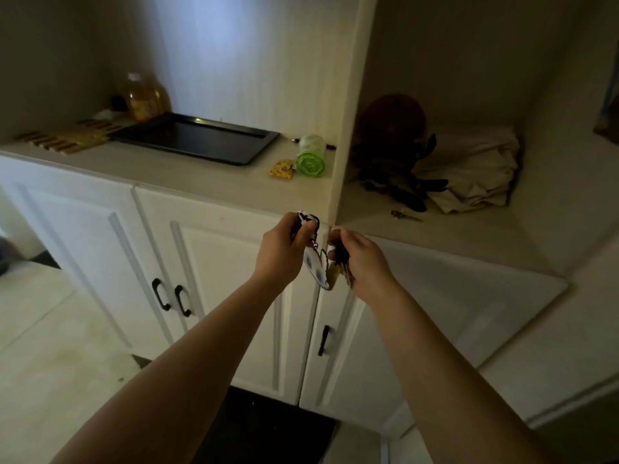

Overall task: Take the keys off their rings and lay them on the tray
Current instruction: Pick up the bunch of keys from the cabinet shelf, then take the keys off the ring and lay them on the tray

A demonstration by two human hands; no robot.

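white painted wooden cabinet [214, 262] with panelled doors and black curved handles fills the middle of the view, and its pale countertop [187, 172] runs across at about 10 o'clock from the hands. on this countertop lies a black rectangular metal tray [197, 139], flat and with nothing visible inside it. at 9 o'clock from the tray is a slatted wooden trivet [63, 139], touching or almost touching the tray's left edge. behind the tray at 11 o'clock stands a clear plastic bottle of yellow liquid [145, 98]. at 3 o'clock from the tray lies a green roll of thin plastic bags [311, 157] on its side, and just beside it, at its 8 o'clock, a small yellow packet [282, 169].

at 2 o'clock from the hands there is an open niche with a crumpled pale cloth [475, 172] and a dark brown round object which i cannot identify. a small metal key [405, 215] lies alone on the niche floor, near the front.

both bare forearms reach forward from 6 o'clock. the left hand [284, 252] is closed around the upper part of a bunch of keys with a white oval tag and yellow fob [321, 266], which hangs in the air in front of the cabinet edge, well apart from the tray. the right hand [358, 259] pinches the dark keys of the same bunch between thumb and fingers. the ring itself is too small to see clearly.
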